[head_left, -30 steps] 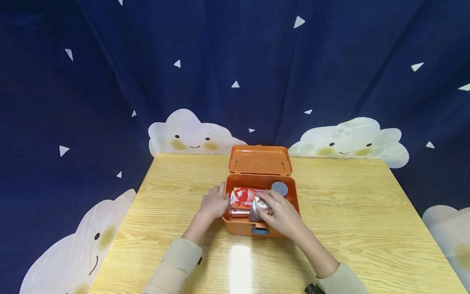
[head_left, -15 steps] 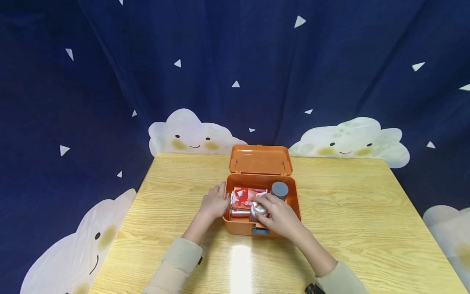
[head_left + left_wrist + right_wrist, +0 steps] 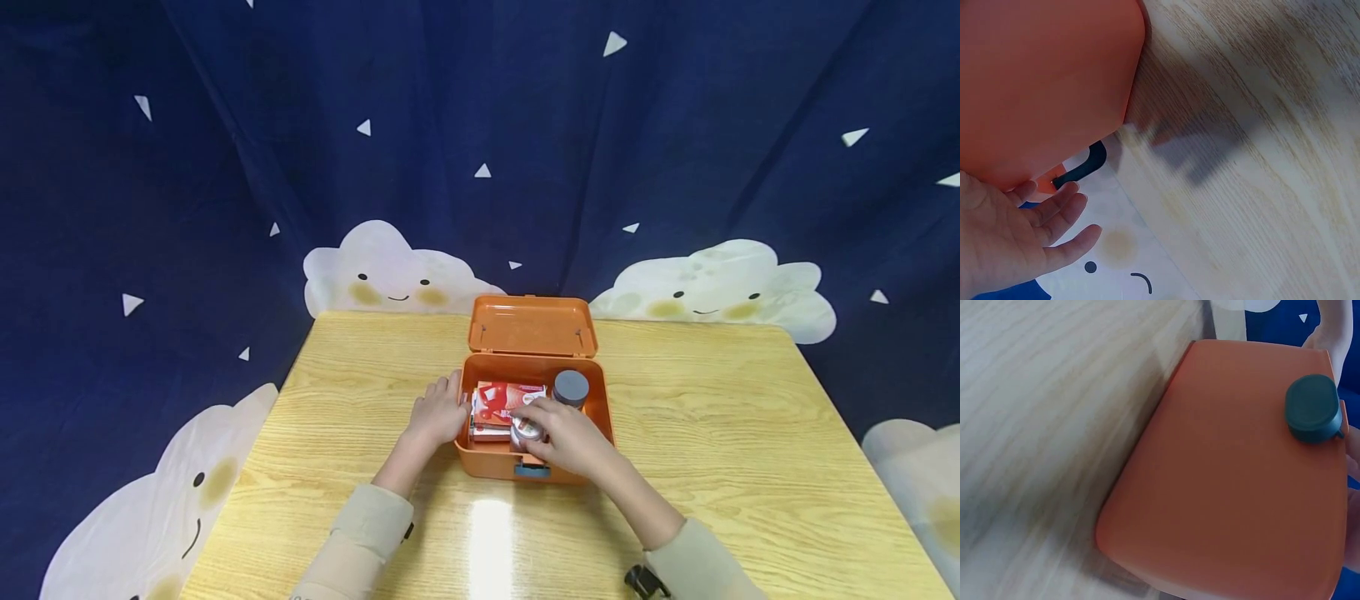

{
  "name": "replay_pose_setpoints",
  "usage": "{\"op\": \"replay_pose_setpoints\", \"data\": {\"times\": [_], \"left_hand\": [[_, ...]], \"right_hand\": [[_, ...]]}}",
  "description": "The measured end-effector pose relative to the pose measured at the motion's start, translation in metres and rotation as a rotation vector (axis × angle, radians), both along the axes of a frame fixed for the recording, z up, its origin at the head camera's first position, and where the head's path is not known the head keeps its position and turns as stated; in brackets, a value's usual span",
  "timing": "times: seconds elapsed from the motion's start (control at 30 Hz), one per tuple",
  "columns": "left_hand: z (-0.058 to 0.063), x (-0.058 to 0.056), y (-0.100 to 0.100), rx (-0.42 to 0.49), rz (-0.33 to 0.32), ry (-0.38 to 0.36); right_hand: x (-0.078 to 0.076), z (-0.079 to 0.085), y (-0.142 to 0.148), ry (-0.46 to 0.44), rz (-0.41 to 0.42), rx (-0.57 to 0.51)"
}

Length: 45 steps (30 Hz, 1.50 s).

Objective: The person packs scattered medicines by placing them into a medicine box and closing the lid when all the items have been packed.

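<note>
An orange lidded box (image 3: 487,467) stands with its lid (image 3: 532,327) raised at the back. My left hand (image 3: 437,412) holds its left wall, thumb over the rim; the left wrist view has the other fingers (image 3: 1063,215) spread loosely outside. Inside, at the front, my right hand (image 3: 566,435) grips a small bottle (image 3: 527,428) with a whitish, printed top, between thumb and fingers; its lower part is hidden. Left of the bottle lies a red-and-white carton (image 3: 501,403), on top of other flat packs (image 3: 489,434). A grey-capped jar (image 3: 571,387) stands at the back right.
The box rests on a wooden table (image 3: 712,433). A dark blue latch (image 3: 532,471) sits on its front, and a dark handle (image 3: 1088,165) shows in the left wrist view. Behind the table hangs a navy curtain (image 3: 420,100) with clouds.
My right hand has lowered the bottle a little into the box and shifted it slightly left. The grey-capped jar now stands upright, showing more of its side. My left hand has stayed put.
</note>
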State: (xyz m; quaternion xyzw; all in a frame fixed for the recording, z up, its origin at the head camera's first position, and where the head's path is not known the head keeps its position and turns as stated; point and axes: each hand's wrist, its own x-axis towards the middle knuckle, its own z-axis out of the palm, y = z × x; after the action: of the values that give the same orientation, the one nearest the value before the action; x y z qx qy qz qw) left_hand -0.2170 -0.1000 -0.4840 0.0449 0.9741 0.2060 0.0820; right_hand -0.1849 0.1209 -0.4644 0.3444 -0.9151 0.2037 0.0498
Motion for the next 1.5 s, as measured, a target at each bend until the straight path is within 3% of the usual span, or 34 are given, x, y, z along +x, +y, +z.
{"op": "replay_pose_setpoints", "data": {"times": [0.37,0.67,1.13,1.5], "left_hand": [[0.0,0.0,-0.001,-0.007,-0.006,0.016],[0.001,0.001,0.0,-0.011,-0.01,0.016],[0.0,0.0,0.0,0.003,0.0,0.002],[0.0,0.001,0.0,0.011,0.003,0.006]], "right_hand": [[-0.011,0.006,-0.002,-0.099,0.136,0.035],[-0.018,0.001,-0.001,-0.097,0.242,0.077],[-0.022,0.004,0.005,-0.113,0.283,0.161],[-0.021,0.004,0.007,-0.133,0.265,0.184]]}}
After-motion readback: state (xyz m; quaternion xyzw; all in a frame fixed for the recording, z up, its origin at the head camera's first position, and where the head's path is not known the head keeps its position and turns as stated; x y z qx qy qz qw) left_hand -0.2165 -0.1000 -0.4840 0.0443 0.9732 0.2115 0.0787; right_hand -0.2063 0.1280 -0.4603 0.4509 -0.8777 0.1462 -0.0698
